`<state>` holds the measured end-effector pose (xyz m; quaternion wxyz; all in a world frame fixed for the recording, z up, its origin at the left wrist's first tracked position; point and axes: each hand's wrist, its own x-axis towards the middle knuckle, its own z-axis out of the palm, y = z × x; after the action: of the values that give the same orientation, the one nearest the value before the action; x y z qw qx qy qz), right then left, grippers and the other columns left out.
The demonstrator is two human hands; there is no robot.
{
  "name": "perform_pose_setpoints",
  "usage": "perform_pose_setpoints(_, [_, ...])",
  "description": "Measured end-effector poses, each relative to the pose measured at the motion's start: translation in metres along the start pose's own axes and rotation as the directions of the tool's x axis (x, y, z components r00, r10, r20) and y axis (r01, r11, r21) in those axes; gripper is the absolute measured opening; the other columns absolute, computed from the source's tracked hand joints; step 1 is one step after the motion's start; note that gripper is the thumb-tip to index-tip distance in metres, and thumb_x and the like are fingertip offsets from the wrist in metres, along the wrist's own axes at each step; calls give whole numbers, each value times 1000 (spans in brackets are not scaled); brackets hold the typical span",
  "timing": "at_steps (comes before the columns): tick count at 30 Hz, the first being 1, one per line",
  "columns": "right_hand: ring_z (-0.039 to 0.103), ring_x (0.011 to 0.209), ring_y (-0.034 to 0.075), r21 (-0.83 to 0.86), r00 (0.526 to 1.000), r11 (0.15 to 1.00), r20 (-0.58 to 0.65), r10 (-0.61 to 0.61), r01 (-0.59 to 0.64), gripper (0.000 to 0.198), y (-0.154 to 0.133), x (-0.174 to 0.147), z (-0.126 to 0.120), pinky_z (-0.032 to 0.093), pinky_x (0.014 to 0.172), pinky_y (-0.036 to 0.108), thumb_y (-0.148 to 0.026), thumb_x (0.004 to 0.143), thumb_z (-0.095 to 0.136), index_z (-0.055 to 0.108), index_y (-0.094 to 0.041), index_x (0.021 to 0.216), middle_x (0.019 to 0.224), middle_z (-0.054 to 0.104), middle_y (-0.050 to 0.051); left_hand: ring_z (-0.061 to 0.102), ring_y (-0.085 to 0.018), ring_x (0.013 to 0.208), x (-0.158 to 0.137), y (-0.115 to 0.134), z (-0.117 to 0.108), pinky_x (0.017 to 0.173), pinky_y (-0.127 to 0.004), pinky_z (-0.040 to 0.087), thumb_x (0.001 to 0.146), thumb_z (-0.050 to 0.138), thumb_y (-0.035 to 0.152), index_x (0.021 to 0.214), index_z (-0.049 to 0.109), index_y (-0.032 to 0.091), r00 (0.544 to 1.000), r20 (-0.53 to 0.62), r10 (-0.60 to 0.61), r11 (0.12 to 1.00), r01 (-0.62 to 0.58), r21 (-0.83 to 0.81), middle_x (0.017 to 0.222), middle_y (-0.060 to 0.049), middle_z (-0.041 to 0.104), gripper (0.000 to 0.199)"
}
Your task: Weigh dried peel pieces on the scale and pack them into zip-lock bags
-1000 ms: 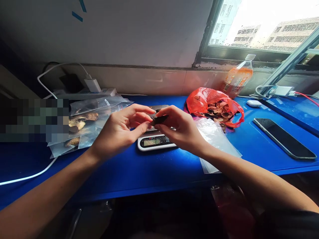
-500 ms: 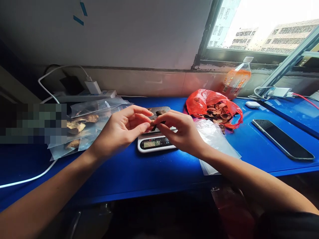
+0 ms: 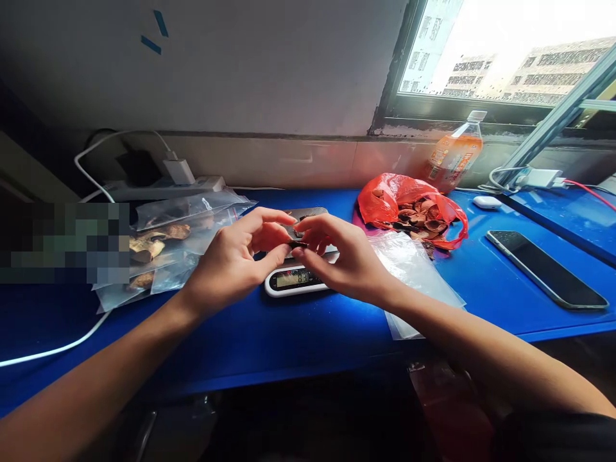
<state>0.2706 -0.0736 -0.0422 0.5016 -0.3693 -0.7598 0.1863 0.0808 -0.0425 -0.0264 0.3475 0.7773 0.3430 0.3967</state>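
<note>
Over the kitchen scale, my left hand and my right hand meet at the fingertips. Between them is a small dark dried shell piece; my left thumb and fingers pinch its left end, and the fingers of my right hand close on the other end. Behind my fingers, the scale's grey plate carries rough brown pieces, mostly hidden. The lit display reads roughly 8.3, partly covered by my right hand.
To the right lie a red plastic bag of curved brown shells and clear plastic bags. Filled zip bags lie left. A phone, earbud case, orange drink bottle and power strip are around.
My right hand's fingers have lifted and spread a little, and the dark shell piece now lies level between both hands. The display has gone from about 8.2 to 8.3.
</note>
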Motion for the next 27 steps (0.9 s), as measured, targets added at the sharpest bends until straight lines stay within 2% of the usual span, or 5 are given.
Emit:
perform_pose_setpoints(8, [62,74,12,-117,998,991,-21,-59,56,10,2,3,-9,50,69,27,-27,89,61,64,-18,88,81,68,3,72,-19,80,4,-1,-8,79,-32,59,78,70,30,103,67,20,991,-112,76,982,-55,180,89,-3,74,28])
perform_pose_setpoints(13, [64,79,13,-141,993,984,-15,-114,111,17,2,2,-5,52,72,28,-29,86,66,63,-17,99,95,72,7,73,-22,83,3,0,-7,80,-34,59,81,69,31,104,66,21,991,-69,112,970,-94,225,92,-5,75,26])
perform_pose_setpoints(18, [64,77,12,-158,986,974,1,-164,162,12,7,-1,0,51,70,26,-20,89,59,61,-18,100,95,72,5,74,-23,89,-2,1,-3,77,-32,59,83,68,33,108,66,23,991,-6,134,970,-130,205,93,-5,77,27])
perform_pose_setpoints(23, [64,74,11,-209,990,969,-13,-139,134,8,9,-1,2,50,69,24,-18,90,57,63,-18,96,90,72,4,74,-23,89,-1,0,-1,78,-33,58,83,69,36,108,66,22,995,7,102,976,-101,191,97,-6,77,29])
perform_pose_setpoints(27, [64,77,14,-281,991,950,1,-137,132,9,12,1,0,50,71,27,-20,90,58,64,-17,96,93,71,7,72,-21,81,6,-10,-5,77,-32,55,83,66,35,101,67,20,998,-24,61,959,-52,278,90,-4,76,24])
